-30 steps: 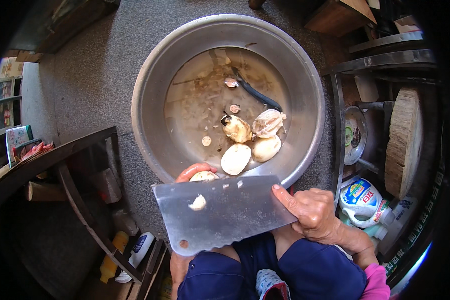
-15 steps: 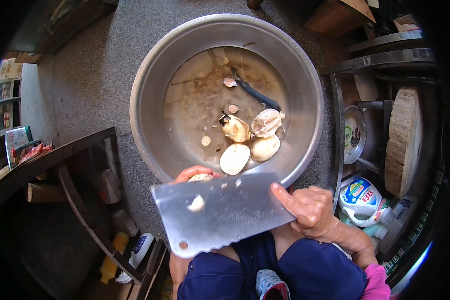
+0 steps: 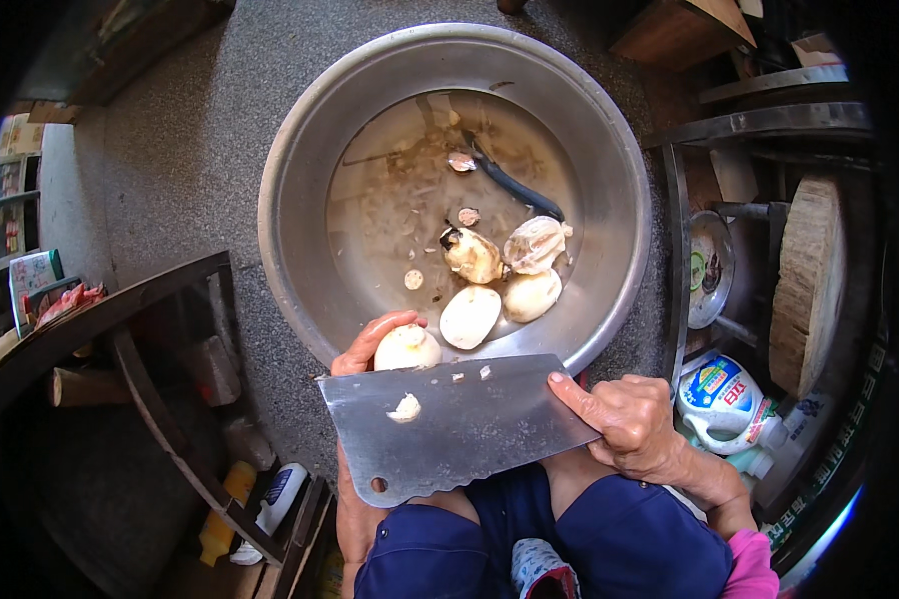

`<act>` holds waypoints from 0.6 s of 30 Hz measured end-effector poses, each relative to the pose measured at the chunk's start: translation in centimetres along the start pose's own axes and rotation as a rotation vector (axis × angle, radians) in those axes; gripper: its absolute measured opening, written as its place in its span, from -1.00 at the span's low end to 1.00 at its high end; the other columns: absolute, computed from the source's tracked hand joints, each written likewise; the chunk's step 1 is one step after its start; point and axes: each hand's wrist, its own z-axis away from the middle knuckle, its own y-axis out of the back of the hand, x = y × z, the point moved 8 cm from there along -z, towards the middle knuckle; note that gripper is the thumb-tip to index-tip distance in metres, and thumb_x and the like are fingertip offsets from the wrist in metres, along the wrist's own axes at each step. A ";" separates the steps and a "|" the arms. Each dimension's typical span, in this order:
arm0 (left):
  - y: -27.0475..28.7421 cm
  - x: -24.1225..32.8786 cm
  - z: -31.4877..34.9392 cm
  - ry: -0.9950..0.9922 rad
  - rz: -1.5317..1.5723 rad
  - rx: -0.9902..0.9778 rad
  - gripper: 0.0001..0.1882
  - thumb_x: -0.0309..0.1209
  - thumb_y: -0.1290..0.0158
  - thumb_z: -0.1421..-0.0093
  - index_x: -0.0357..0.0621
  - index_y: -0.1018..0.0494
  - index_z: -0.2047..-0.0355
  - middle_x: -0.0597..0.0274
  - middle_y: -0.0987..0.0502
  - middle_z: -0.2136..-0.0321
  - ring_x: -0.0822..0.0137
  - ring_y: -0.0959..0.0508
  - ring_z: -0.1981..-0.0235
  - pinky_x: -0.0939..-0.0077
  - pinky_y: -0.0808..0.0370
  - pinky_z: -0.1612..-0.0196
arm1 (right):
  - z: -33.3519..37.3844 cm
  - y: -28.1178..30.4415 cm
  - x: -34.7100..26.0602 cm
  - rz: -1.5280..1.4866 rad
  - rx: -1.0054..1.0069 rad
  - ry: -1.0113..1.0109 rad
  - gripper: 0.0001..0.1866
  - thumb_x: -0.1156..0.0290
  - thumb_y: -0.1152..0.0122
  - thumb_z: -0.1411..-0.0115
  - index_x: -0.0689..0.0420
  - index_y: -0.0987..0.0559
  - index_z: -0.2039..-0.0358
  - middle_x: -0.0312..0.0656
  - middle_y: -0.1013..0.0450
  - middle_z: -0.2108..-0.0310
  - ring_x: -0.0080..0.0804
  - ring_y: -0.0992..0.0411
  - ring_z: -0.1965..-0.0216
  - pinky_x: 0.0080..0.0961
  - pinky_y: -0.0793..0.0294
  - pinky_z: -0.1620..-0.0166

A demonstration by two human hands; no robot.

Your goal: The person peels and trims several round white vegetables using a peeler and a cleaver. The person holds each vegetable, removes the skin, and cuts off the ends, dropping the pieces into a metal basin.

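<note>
My right hand grips a wide cleaver, its index finger laid along the blade near the basin's near rim. The blade lies broadside, with a pale scrap and smaller bits stuck on it. My left hand is closed round a pale, rounded lotus root piece; the blade hides its lower part and much of that hand. In the large metal basin, murky water holds a cream piece, several more lotus root pieces, small cut ends and a dark curved stick-like thing.
The basin stands on a grey speckled floor before my knees. On the right, a metal rack holds a plate, a round wooden block and a white detergent bottle. A wooden shelf frame with bottles is at left.
My left hand has come up a little over the near rim, so more of the lotus root piece shows above the blade. The cleaver has shifted slightly right and tilted.
</note>
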 end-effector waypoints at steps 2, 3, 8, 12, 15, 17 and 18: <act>0.2 -0.1 0.2 0.063 0.082 0.035 -0.50 -0.49 -0.29 -0.03 -0.26 -0.51 -0.02 -0.03 -0.59 0.08 0.24 -0.62 0.06 0.36 -0.58 -0.04 | 0.0 0.0 -0.1 -0.002 0.016 0.006 -0.29 0.40 -0.28 0.17 0.13 -0.54 -0.14 -0.33 -0.16 0.73 -0.40 -0.30 0.72 -0.40 -0.28 0.61; 0.3 -0.2 0.2 0.088 0.126 0.055 -0.49 -0.52 -0.31 -0.01 -0.27 -0.51 -0.03 -0.02 -0.58 0.08 0.25 -0.61 0.05 0.38 -0.57 -0.06 | 0.0 0.0 -0.1 -0.003 0.027 0.006 -0.29 0.40 -0.28 0.16 0.13 -0.54 -0.14 -0.33 -0.16 0.73 -0.41 -0.30 0.72 -0.40 -0.28 0.61; 0.7 -0.1 0.4 0.097 0.145 0.056 -0.48 -0.51 -0.32 -0.01 -0.30 -0.49 -0.02 -0.01 -0.58 0.09 0.28 -0.61 0.06 0.41 -0.57 -0.04 | -0.2 0.0 -0.1 -0.002 0.021 0.004 -0.31 0.41 -0.28 0.13 0.12 -0.53 -0.15 -0.34 -0.16 0.73 -0.42 -0.30 0.72 -0.41 -0.28 0.62; 0.8 0.4 0.9 -0.018 0.199 0.058 -0.59 -0.41 -0.24 -0.13 -0.33 -0.50 0.03 -0.03 -0.59 0.17 0.24 -0.63 0.10 0.38 -0.59 0.00 | -0.5 0.0 -0.5 -0.042 0.009 -0.004 -0.31 0.42 -0.31 0.11 0.12 -0.52 -0.15 -0.34 -0.19 0.72 -0.41 -0.32 0.71 -0.41 -0.29 0.61; 0.7 1.3 0.8 -0.130 0.111 0.038 -0.62 -0.38 -0.18 -0.18 -0.38 -0.51 0.06 -0.07 -0.59 0.20 0.20 -0.63 0.13 0.36 -0.61 0.04 | -0.4 -0.2 -0.5 -0.100 -0.022 0.004 -0.31 0.42 -0.34 0.11 0.12 -0.52 -0.15 -0.33 -0.20 0.72 -0.41 -0.34 0.71 -0.41 -0.30 0.61; 0.8 1.5 0.7 -0.146 0.072 0.012 -0.61 -0.38 -0.20 -0.17 -0.38 -0.50 0.05 -0.07 -0.58 0.19 0.21 -0.62 0.12 0.37 -0.59 0.03 | -0.3 -0.2 -0.4 -0.097 -0.025 0.002 -0.31 0.41 -0.34 0.10 0.12 -0.52 -0.15 -0.33 -0.21 0.71 -0.40 -0.34 0.70 -0.41 -0.30 0.60; 0.9 1.4 0.6 -0.133 0.082 0.004 -0.59 -0.38 -0.23 -0.15 -0.37 -0.50 0.04 -0.06 -0.58 0.17 0.22 -0.61 0.11 0.38 -0.57 0.01 | -0.3 -0.2 -0.5 -0.078 -0.016 -0.005 -0.32 0.40 -0.34 0.09 0.13 -0.52 -0.15 -0.33 -0.21 0.71 -0.40 -0.34 0.70 -0.41 -0.30 0.60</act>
